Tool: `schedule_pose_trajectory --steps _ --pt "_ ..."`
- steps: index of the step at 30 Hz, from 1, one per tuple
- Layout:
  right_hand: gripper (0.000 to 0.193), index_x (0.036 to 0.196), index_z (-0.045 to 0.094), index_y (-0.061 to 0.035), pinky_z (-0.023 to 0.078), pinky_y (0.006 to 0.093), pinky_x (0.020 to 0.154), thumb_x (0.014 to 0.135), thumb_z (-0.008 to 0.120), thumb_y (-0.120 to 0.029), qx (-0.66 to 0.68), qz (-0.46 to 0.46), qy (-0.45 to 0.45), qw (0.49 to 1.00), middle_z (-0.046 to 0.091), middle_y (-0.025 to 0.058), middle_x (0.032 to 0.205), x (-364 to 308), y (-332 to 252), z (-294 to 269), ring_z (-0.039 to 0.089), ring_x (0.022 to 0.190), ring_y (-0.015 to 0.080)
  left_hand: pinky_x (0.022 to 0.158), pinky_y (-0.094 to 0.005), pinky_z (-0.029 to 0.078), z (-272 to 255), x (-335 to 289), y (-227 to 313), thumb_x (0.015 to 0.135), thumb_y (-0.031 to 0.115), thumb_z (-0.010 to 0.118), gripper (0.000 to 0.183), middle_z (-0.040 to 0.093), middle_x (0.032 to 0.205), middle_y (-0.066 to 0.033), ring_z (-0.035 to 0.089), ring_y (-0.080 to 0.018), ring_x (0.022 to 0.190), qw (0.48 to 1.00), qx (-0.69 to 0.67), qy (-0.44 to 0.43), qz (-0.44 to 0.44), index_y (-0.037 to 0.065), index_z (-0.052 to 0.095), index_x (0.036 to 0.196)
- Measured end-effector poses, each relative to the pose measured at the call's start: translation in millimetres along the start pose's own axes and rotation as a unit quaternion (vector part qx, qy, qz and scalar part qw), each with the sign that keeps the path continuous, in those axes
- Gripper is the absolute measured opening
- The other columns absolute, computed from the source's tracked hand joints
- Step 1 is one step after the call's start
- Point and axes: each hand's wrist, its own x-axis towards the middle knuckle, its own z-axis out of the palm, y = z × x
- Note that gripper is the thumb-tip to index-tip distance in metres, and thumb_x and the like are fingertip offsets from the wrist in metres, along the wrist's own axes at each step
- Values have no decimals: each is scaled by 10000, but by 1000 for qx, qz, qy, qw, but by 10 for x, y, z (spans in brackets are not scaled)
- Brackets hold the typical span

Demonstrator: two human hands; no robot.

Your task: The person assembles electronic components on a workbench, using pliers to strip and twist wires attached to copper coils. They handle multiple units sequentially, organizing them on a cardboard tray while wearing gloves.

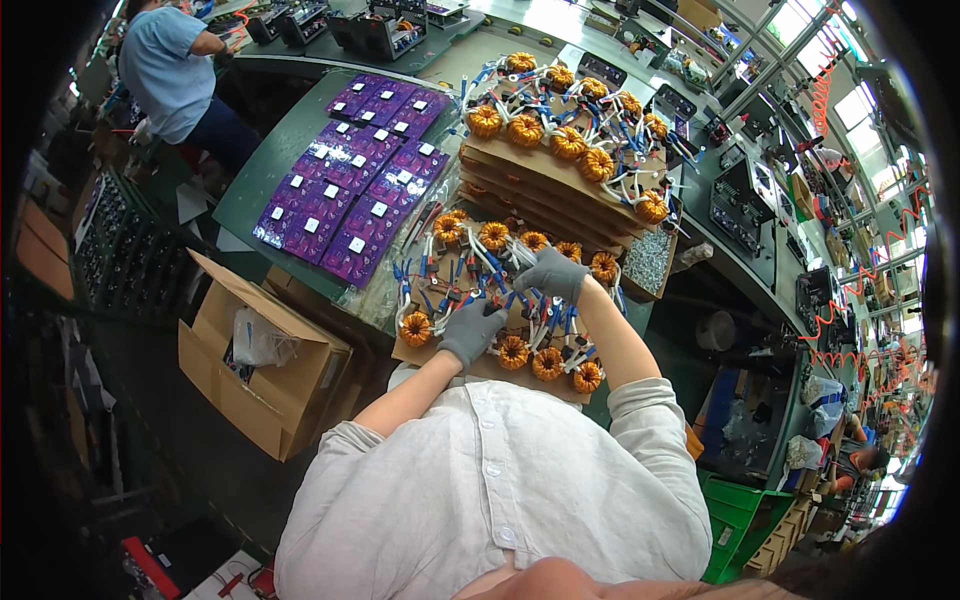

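Both my hands wear grey gloves and are among copper-wound toroid coils with wire leads, laid on a cardboard sheet (415, 355) in front of me. My right hand (553, 277) reaches in from the right, its fingers bent and closed on a wire lead beside white-sleeved wires. My left hand (473, 330) is low over the leads, its fingers slightly apart, with no held thing showing. One toroid coil (416, 328) lies left of it, and another toroid coil (513, 351) lies to its right. Blue, white and red leads tangle between the coils; the fingertips are partly hidden.
Behind the sheet rises a stack of cardboard layers (545, 190) topped with more coils. Purple circuit boards (345, 180) cover the green table's left side. A box of small metal parts (648, 262) stands right; an open carton (265, 355) is lower left. A co-worker (170, 75) stands far left.
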Motion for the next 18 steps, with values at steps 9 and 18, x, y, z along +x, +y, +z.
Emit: schedule_pose_trajectory --steps 9,18 --pt "293 723 655 -20 369 284 494 561 744 -247 -32 60 -35 997 560 35 615 87 26 14 474 526 128 770 -395 479 14 -6 -6 802 424 579 430 660 889 -169 625 -326 862 1000 -4 12 20 42 639 992" --pt "303 716 661 38 442 315 585 620 743 -237 -109 -42 -45 992 628 101 667 94 17 314 575 614 153 781 -407 470 3 -35 26 809 419 562 418 649 914 -187 612 -345 884 1000 -21 0 -6 73 629 1034"
